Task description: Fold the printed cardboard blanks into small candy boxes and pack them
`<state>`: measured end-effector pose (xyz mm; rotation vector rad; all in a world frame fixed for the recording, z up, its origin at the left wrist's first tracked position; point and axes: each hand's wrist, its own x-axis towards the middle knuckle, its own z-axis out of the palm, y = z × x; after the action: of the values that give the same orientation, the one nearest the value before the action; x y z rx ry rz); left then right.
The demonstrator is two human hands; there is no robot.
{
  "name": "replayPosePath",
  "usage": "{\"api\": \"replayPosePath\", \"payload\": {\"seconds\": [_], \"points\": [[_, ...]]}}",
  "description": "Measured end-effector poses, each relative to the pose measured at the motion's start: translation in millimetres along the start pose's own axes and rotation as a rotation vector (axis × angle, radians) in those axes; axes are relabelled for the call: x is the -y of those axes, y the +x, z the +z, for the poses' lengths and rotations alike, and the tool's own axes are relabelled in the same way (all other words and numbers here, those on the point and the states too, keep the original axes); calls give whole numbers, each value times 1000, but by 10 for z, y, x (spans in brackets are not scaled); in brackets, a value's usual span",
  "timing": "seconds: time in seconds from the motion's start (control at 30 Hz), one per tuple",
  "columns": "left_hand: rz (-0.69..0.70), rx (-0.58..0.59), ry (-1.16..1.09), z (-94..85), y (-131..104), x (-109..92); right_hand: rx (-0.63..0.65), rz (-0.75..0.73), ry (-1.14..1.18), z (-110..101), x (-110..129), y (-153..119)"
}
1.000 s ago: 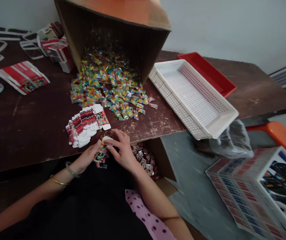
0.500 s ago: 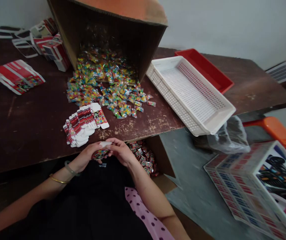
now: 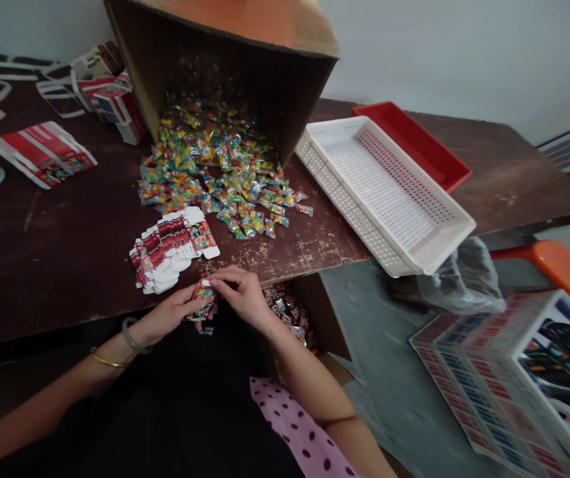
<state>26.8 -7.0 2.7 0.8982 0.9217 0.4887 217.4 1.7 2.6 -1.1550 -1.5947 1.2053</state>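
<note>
A small, colourful printed candy box is gripped upright in my left hand, just in front of the table edge. The fingers of my right hand press at its white top flap; the fingertips are partly hidden behind the box. Beyond my hands lies a fanned stack of flat, unfolded small boxes in red and white. A heap of wrapped colourful candies spills onto the table from a tipped cardboard carton.
To the right, a white perforated basket overhangs the table, beside a red tray. Below the edge stands an open carton of filled packs. Red-white boxes lie left. A plastic crate stands lower right.
The small box has been turned more upright, so its printed face shows. My right hand has shifted to its top, where the white flap now looks folded down. The view moved slightly.
</note>
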Motion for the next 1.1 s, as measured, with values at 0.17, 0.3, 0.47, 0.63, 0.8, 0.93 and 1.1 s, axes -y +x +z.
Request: {"api": "replayPosePath", "payload": {"seconds": [0.17, 0.3, 0.47, 0.63, 0.8, 0.93, 1.1], "points": [[-27, 30, 80, -92, 11, 43, -20, 13, -11, 160, -136, -135], [-34, 16, -30, 66, 42, 105, -92, -51, -127, 138, -100, -328], [-82, 130, -36, 165, 11, 100, 134, 86, -230, -522, 135, -449], [-23, -67, -85, -147, -79, 10, 195, -73, -475, -586, -34, 175], [-17, -126, -174, -285, -171, -21, 306, -262, -550, -170, -483, 1032], [-18, -80, -222, -317, -200, 2, 223, -304, -506, -198, -444, 867], [63, -72, -481, -253, -54, 64, 148, -472, -525, 65, -84, -83]]}}
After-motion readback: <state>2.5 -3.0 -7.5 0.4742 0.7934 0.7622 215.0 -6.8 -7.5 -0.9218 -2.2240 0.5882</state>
